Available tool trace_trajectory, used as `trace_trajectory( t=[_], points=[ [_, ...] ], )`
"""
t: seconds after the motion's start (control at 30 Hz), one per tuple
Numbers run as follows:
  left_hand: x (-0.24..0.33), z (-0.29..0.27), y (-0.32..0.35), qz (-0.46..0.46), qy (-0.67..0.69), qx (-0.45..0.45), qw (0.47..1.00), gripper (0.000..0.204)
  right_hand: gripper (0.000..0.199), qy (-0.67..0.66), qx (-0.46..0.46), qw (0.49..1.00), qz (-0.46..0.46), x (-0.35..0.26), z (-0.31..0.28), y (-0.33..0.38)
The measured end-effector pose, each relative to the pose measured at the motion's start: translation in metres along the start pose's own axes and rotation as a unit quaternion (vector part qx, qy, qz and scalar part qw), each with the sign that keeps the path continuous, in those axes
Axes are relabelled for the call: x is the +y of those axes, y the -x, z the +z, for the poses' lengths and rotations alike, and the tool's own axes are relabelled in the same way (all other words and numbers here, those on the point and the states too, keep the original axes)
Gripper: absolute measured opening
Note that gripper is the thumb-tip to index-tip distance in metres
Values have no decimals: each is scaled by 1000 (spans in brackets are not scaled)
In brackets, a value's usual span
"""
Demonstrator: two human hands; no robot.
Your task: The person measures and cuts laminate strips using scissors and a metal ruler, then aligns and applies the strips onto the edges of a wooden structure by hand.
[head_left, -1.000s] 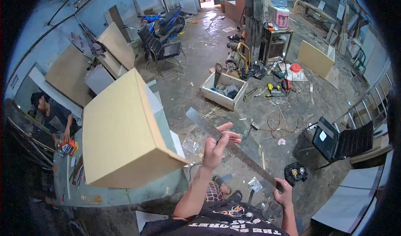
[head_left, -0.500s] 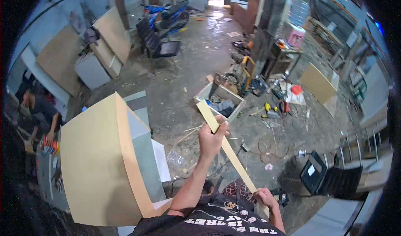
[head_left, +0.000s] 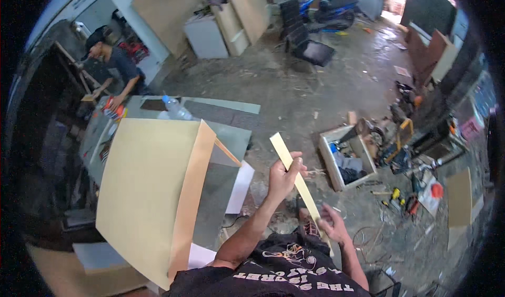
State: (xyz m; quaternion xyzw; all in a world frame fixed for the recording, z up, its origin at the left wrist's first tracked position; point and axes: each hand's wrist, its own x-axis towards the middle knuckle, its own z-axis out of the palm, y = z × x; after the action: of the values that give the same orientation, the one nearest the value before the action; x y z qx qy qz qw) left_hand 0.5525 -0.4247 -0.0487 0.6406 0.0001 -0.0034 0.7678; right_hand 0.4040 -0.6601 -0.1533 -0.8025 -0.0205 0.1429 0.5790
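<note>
I hold a long, thin pale-yellow strip with both hands. My left hand grips it near the upper third, and the free end points up and left. My right hand is closed on its lower end, close to my body. The strip runs diagonally between them, above the concrete floor. A large tan box-shaped cabinet panel stands just left of my left forearm, resting on a grey worktable.
Another person works at the far left end of the table. A plastic bottle stands on the table. An open wooden box of tools sits on the floor at right, with power tools and cables nearby. Boards lean at the back.
The view has swung left, bringing the other person and the table further into view. The strip has stayed in both hands, and now looks shorter and more upright.
</note>
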Motion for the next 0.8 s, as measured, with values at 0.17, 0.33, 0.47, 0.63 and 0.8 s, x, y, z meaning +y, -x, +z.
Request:
trace_trajectory(
  t=[0.17, 0.33, 0.47, 0.63, 0.8],
  points=[
    [-33, -16, -27, 68, -168, 105, 978, 32, 69, 23, -60, 970, -233, -92, 11, -168],
    [-7, -36, -34, 22, -253, 223, 941, 29, 68, -7, -116, 949, -294, -108, 49, -239],
    [-2, -89, -18, -28, -257, 284, 923, 29, 47, -31, -160, 910, -381, -114, 80, -262],
    [39, -105, -8, -105, -295, 261, 913, 30, 45, -33, -132, 915, -379, -93, 116, -267],
    [43, -129, 1, -18, -269, 310, 912, 22, 41, -52, -72, 948, -305, -94, 122, -282]
  ],
)
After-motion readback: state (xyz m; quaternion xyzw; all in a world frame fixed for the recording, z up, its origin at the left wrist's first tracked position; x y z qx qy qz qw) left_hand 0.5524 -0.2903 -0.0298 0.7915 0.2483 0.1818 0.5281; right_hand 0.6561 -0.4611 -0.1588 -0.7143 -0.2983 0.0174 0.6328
